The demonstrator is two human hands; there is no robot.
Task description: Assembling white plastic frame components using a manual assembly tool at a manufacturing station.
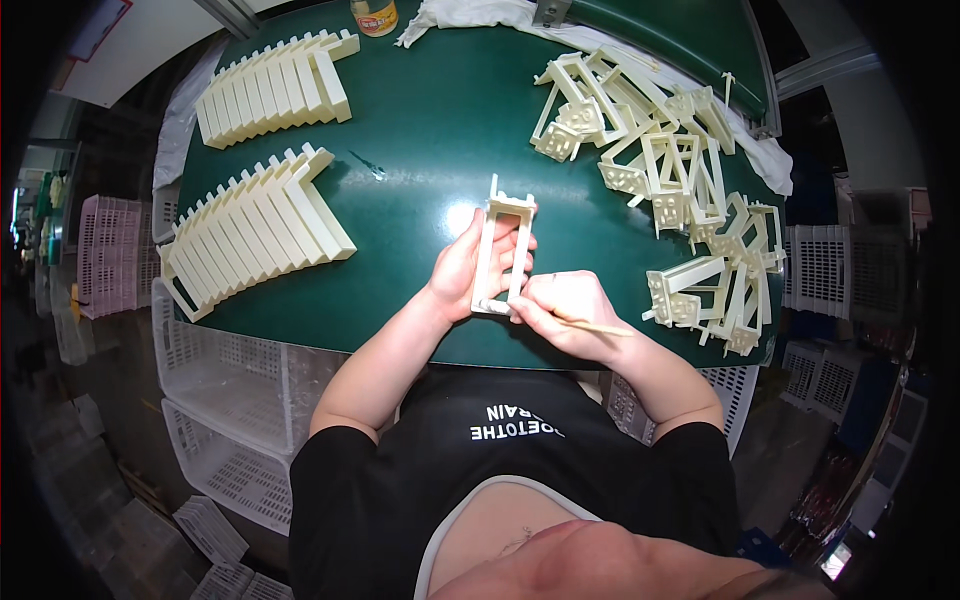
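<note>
My left hand (pixel 461 268) is closed around a cream plastic frame (pixel 484 255), a long rectangle with an open middle. Small prongs stick up at the frame's far end, and its near end points toward me. Pinched in my right hand (pixel 575 305) is a slim tool with a tan, wood-like handle (pixel 605 328). The fingers of that hand meet the frame's near right corner; the tool's working tip is too small to make out there.
Two neat rows of cream frames, a far row (pixel 275 88) and a nearer row (pixel 255 228), stand on the left of the green table (pixel 410 130). Loose frames (pixel 690 180) pile up at the right. A jar (pixel 375 17) stands at the far edge; white crates (pixel 225 375) sit below.
</note>
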